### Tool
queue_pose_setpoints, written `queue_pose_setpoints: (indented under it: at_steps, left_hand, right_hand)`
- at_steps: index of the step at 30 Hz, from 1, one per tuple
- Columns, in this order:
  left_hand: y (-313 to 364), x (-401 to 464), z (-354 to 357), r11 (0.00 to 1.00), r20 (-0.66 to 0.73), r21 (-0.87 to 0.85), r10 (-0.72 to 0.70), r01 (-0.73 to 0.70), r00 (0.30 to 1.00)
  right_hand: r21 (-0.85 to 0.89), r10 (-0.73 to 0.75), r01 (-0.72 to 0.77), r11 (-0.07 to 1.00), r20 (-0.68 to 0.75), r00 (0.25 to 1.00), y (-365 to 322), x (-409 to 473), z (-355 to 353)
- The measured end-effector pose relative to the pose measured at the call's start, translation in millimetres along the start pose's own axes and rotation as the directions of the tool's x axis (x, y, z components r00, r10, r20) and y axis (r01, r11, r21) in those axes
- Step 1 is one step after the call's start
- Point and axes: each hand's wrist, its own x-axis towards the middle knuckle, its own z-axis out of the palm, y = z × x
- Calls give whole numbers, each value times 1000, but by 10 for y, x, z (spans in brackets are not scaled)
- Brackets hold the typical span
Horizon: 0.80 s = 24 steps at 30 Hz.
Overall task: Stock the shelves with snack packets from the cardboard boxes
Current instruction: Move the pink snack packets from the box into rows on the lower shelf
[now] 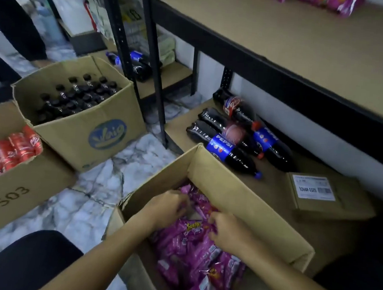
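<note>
An open cardboard box (235, 188) stands in front of me, holding several pink snack packets (196, 258). Both my hands are inside it. My left hand (168, 209) has its fingers curled into the packets at the far end. My right hand (227, 233) pinches the edge of a pink packet beside it. The wooden shelf (295, 45) with a black frame is above to the right. A few pink packets (320, 1) lie at its far edge.
Cola bottles (234, 136) lie on the lowest shelf board beside a small labelled carton (325, 197). To the left stand a box of dark bottles (81, 119) and a box of red cans (8, 154) on the marble floor (91, 196).
</note>
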Motion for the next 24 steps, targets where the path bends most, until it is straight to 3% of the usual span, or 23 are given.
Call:
queue_pose_setpoints:
  at_steps: [6,10,16,24]
  left_hand:
    - [-187,292,415,981,286,194,-80,24,955]
    - [-294,517,624,915,463,393,-112,-91,879]
    - [-323,660,803,832,484,526,-122,-177,866]
    - [-482,725,973,867,494,468,-98,-169,864]
  right_hand:
    - [-63,97,-93,994,64,993,209,247,554]
    - [-146,-25,42,988,121,992,210,401,762]
    - [-367,-129,200,908,210,969,232,513,960]
    - [-450,-61,181,874,268,962,339,532,1016]
